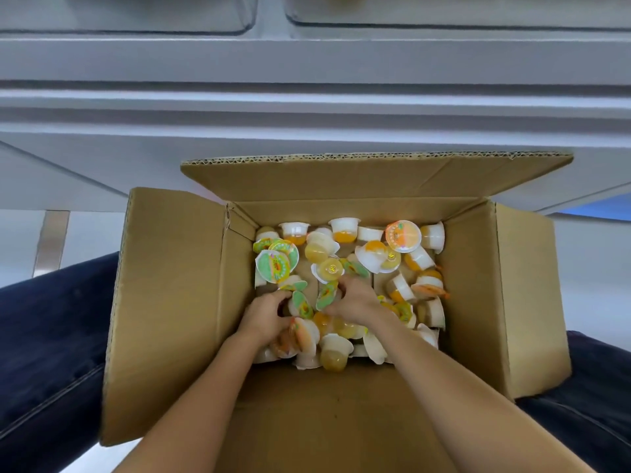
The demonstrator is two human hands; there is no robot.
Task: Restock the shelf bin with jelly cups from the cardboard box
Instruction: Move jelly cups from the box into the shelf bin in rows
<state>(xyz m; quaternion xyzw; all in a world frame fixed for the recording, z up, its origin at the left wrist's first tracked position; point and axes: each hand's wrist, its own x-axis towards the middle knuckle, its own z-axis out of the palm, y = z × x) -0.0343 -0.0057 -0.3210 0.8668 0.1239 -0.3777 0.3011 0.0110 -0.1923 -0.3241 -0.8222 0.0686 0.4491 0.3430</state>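
Both forearms reach down into the open cardboard box (177,302). The left hand (264,314) and right hand (355,298) curl their fingers round loose jelly cups (327,303), gathering a handful between them; more cups lie scattered beyond. An overfull scoop could spill on lifting. Above, two clear shelf bins (239,27) wait, contents unseen.
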